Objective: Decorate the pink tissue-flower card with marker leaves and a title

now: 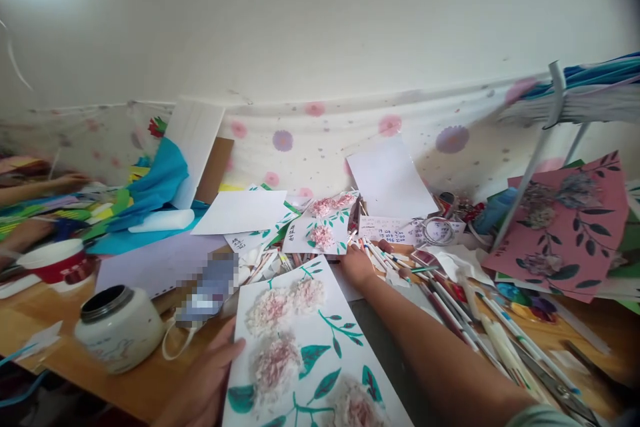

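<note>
My left hand [207,380] grips the left edge of a white card [310,353] decorated with pink tissue flowers and painted green leaves, thumb on top. My right hand [361,260] reaches forward past the card's far end into a heap of coloured pencils and pens [385,257]; its fingers close among them, and what they hold is hidden. A smaller flower card [323,223] lies just beyond that hand.
A white jar [120,327] with a dark rim stands at the left on the wooden table [30,327], a red-and-white tub [57,263] behind it. Loose papers, blue fabric [150,193], a pink flower card [570,220], scissors [550,380]. Another person's arm [40,187] at far left.
</note>
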Tool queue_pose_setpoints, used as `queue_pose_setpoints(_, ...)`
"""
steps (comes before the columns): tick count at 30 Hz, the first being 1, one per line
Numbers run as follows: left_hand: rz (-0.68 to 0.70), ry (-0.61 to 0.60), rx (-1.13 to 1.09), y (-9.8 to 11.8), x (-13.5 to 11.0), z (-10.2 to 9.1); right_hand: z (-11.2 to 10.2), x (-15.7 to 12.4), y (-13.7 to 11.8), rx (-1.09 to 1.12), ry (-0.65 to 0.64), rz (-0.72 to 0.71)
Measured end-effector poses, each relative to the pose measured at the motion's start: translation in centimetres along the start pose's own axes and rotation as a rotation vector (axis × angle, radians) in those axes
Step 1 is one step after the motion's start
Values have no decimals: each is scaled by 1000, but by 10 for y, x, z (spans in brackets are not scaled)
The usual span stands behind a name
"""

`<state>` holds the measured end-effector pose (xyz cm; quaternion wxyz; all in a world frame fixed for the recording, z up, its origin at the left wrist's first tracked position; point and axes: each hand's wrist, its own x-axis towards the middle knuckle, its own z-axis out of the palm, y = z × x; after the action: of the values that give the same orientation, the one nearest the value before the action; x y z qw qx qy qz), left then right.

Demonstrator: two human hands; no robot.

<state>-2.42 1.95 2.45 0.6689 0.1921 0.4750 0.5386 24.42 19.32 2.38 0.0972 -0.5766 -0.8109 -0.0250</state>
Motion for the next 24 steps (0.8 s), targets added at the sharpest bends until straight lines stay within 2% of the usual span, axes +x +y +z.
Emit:
queue_pose_setpoints(5, -9, -85, 78, -2, 20, 8, -12, -20, 25, 9, 5, 32)
queue_pose_setpoints(9, -30, -149, 118, -12, 42, 31, -25, -58, 66, 77, -2, 154)
queue_pose_setpoints(11, -37, -186, 132, -19, 53, 48, -29, -80, 87, 137, 42, 247)
queue_pose_setpoints(15, -20, -250, 181, -34, 74, 80, -30, -117, 115, 312, 227, 445)
queue_pose_setpoints(18, 20, -259, 225, -40, 88, 97, -24, -133, 125, 491, 336, 531)
queue_pose_setpoints(24, 90, -215, 328, -39, 101, 111, -19, -140, 115, 914, 421, 531)
